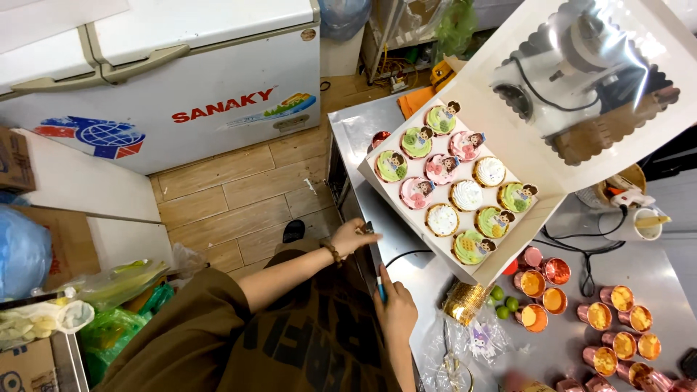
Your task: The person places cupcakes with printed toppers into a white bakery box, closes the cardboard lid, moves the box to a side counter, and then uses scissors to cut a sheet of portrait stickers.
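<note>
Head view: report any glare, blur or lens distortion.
Head view: strong glare whitens the clear window of the box lid; the steel table shines with soft reflections; the freezer edges bow from wide-angle distortion; the cupcakes are sharp; the right hand and left hand are slightly soft.

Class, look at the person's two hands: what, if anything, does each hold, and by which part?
The right hand holds a blue pen by its lower end. The left hand grips a small dark thing; what it is cannot be told.
</note>
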